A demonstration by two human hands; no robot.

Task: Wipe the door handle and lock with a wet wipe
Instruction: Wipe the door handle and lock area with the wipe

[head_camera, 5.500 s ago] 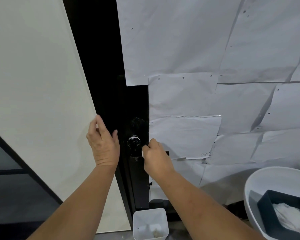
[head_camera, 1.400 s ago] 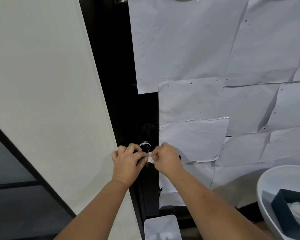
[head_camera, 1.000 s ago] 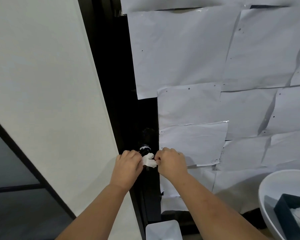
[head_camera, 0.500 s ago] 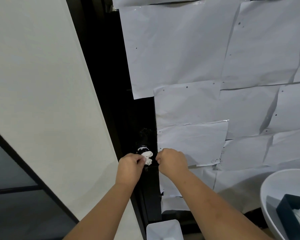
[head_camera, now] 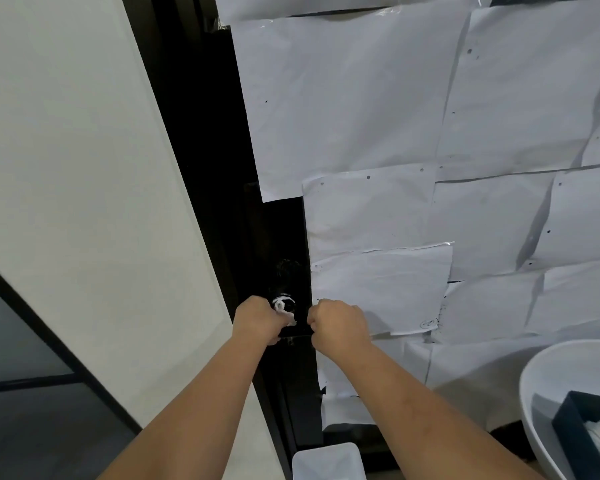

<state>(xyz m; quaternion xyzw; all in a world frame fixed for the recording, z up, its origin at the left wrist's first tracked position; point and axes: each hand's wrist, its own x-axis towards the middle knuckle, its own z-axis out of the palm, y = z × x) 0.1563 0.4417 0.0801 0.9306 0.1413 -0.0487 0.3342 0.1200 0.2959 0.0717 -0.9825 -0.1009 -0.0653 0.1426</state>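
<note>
The door's black frame strip [head_camera: 284, 237] carries a round lock [head_camera: 289, 304] with a shiny ring. Just below it a black lever handle [head_camera: 297, 332] runs sideways. My left hand [head_camera: 257, 322] is closed on a crumpled white wet wipe [head_camera: 284, 310] and presses it against the lock's left side. My right hand [head_camera: 340, 323] is a closed fist at the handle's right end, where the bar runs into it. The rest of the handle is hidden under that fist.
White paper sheets [head_camera: 361, 133] cover the door to the right. A pale wall panel [head_camera: 84, 168] stands at the left. On the floor sits a white bin [head_camera: 326, 462]. At the lower right a white basin [head_camera: 541, 393] holds a dark box [head_camera: 575, 441] of wipes.
The wipe was stretched between both hands a second ago. Now only my left hand holds it, bunched against the lock. My right hand has drawn slightly right along the handle.
</note>
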